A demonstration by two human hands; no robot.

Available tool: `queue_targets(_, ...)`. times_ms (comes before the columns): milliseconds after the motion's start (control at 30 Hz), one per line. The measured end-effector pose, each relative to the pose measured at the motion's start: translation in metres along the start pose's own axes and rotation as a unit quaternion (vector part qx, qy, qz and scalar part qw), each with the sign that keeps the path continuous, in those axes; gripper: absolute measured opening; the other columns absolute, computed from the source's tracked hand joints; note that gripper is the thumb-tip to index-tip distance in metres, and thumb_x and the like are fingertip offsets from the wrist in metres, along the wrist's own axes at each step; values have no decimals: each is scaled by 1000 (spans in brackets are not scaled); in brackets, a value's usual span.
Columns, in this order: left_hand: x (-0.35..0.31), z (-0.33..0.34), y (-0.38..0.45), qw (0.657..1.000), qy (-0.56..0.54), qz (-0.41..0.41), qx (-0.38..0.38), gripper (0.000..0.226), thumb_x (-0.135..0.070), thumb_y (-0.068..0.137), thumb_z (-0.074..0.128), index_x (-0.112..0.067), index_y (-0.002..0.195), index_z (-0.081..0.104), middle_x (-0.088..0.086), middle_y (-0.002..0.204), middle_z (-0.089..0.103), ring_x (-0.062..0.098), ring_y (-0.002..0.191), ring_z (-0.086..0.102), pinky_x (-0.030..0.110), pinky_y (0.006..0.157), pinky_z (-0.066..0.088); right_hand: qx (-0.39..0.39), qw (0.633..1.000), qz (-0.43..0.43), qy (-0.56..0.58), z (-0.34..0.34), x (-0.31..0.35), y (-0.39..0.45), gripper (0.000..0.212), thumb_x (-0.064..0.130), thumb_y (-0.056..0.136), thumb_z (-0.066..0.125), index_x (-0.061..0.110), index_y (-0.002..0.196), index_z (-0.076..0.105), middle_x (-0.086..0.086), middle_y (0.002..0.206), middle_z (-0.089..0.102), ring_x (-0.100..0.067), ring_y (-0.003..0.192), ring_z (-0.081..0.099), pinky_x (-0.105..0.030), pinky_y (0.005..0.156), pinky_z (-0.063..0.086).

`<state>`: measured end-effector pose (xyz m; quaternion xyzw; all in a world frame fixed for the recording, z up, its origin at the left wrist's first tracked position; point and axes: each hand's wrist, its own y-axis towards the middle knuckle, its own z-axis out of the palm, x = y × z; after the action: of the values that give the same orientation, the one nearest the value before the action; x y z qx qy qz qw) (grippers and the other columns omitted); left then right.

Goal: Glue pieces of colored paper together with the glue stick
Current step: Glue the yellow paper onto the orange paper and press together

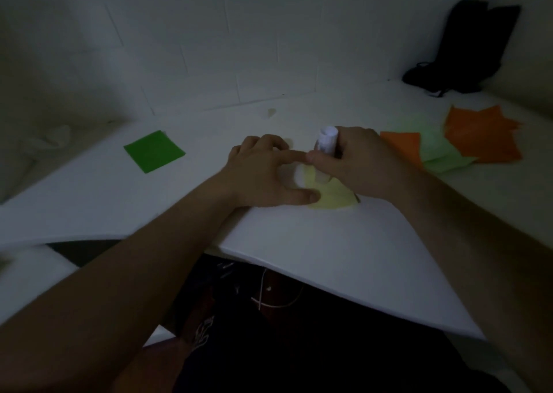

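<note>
The glue-application step is judged to be in hand. A white cylindrical glue stick (326,142) is held upright in the right hand (363,160), whose fingers and thumb are curled round its barrel; its lower end is set down on a pale yellow sheet of paper (332,196). This sheet lies flat on the white tabletop (314,243), near the front edge. It is pinned in place by the left hand (261,172), whose fingers are extended and spread, with the thumb pressed onto the near corner of the sheet and the index finger stretched toward the stick. Nothing is gripped by the left hand.

A dark green square of paper (154,150) lies well apart on the left. A loose pile of orange and light green paper pieces (454,141) lies to the right, just beyond the right hand. A black bag (466,48) stands in the far right corner against the wall.

Whether glue is already laid down cannot be told in the dim light. The next move is judged to call for an even stroke across the yellow sheet while the left hand's pressure is maintained, after which a second piece is to be fetched and pressed on in alignment.
</note>
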<state>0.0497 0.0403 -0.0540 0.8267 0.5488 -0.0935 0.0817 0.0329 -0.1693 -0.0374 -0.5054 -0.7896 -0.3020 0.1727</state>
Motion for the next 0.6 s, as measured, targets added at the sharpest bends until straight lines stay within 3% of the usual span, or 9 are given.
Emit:
queue_targets(200, -2, -1, -3, 1000, -6, -1, -3, 97, -99, 49, 40, -66, 140, 37, -8, 151, 38, 28, 142, 29, 50, 115, 24, 42, 998, 33, -18, -13, -3, 1, 27, 41, 97, 64, 18, 84, 68, 2, 85, 74, -9, 84, 67, -28, 79, 50)
queue_targets(333, -1, 0, -2, 1000, 0, 1, -2, 92, -100, 50, 42, -69, 137, 36, -8, 151, 38, 28, 142, 30, 51, 114, 25, -10, 999, 28, -22, -9, -13, -9, 29, 41, 98, 62, 19, 80, 63, 1, 75, 69, -6, 73, 63, -16, 62, 42)
queue_targets(400, -2, 0, -2, 1000, 1, 3, -2, 91, -100, 51, 42, -69, 137, 37, -7, 151, 38, 29, 142, 30, 50, 113, 25, -30, 999, 28, -16, -7, -16, -13, 31, 39, 100, 61, 15, 79, 61, -4, 73, 67, -11, 71, 62, -17, 60, 43)
queue_targets(533, -2, -1, -3, 1000, -5, 5, -2, 88, -98, 54, 44, -70, 137, 37, -8, 150, 38, 29, 142, 29, 51, 114, 24, -48, 998, 33, -10, -12, -19, -15, 32, 32, 100, 62, 8, 79, 58, -9, 71, 64, -13, 70, 60, -5, 57, 35)
queue_targets(600, -2, -1, -4, 1000, -7, 8, -1, 88, -98, 54, 43, -70, 136, 38, -8, 149, 39, 28, 142, 29, 50, 113, 24, -52, 998, 29, -7, -12, -20, -17, 32, 31, 99, 62, 7, 78, 56, -11, 71, 63, -17, 71, 59, -8, 56, 35)
